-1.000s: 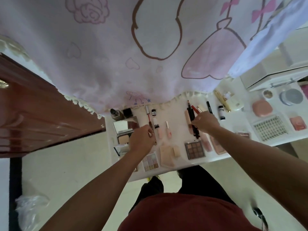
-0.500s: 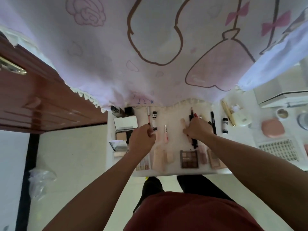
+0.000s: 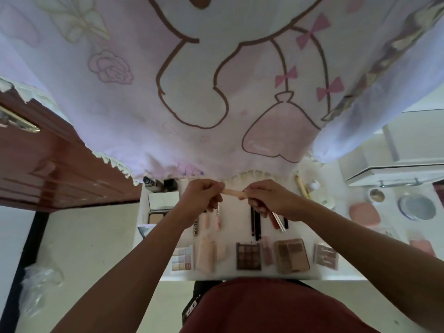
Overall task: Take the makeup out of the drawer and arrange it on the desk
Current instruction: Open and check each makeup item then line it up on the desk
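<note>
Both ends of a peach stick (image 3: 234, 192) are pinched, by left hand (image 3: 200, 199) and right hand (image 3: 268, 198), over the desk's (image 3: 235, 219) far middle; a slip could scatter the pencils (image 3: 255, 225) beneath.

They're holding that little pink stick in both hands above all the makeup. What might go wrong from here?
1. The peach stick is pinched only at its ends by the left hand and right hand. If it slips, it may land on the black pencils below and scatter them.
2. The brown palette lies close to the front edge of the desk. A forearm drawn back low might knock it off.
</note>
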The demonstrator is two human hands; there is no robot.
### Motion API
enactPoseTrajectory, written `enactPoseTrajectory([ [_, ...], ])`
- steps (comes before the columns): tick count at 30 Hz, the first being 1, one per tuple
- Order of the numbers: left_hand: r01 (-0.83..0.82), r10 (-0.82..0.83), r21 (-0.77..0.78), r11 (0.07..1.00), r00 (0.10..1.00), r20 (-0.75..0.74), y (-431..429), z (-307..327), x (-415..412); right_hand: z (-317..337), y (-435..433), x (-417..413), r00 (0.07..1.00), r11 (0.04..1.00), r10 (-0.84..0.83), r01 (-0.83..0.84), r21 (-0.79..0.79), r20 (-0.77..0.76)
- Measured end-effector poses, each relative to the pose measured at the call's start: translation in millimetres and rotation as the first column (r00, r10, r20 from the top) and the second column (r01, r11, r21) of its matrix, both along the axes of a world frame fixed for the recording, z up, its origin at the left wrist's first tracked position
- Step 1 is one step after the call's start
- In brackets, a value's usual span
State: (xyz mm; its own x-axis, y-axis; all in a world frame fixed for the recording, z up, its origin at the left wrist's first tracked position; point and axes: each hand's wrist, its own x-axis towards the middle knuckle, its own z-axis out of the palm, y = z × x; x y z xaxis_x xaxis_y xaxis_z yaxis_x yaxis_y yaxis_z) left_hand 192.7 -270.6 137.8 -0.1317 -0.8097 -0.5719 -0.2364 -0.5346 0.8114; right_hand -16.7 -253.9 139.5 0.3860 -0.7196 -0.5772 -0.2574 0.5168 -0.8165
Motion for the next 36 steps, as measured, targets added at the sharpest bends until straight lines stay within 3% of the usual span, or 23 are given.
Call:
enactPoseTrajectory([
  [7, 0.035, -0.039, -0.03, 0.999, 0.985, -0.17, -0.1, 24.1, -14.7, 21.7, 1.7, -16.1, 0.983, 0.98, -0.135, 0.114, 0.162, 0.121],
  [11, -0.075, 0.06, -0.103, 0.992, 0.988, -0.142, 0.4, 29.1, -17.9, 27.2, 1.8, -22.8, 0.994, 0.99, -0.101, 0.103, 0.098, -0.031],
  [21, -0.15, 0.133, -0.174, 0.973, 0.985, -0.105, 0.9, 32.5, -20.5, 25.9, 4.0, -21.6, 0.988, 0.965, -0.132, 0.11, -0.239, -0.082],
  [29, -0.161, 0.139, -0.114, 0.98, 0.974, -0.18, 5.2, 30.7, -21.9, 21.6, 2.5, -23.8, 0.996, 0.993, -0.081, 0.076, -0.094, -0.049],
  [36, -0.173, 0.152, -0.095, 0.98, 0.968, -0.198, 4.4, 30.3, -20.5, 23.2, 0.3, -26.2, 0.995, 0.989, -0.079, 0.07, -0.131, -0.062],
])
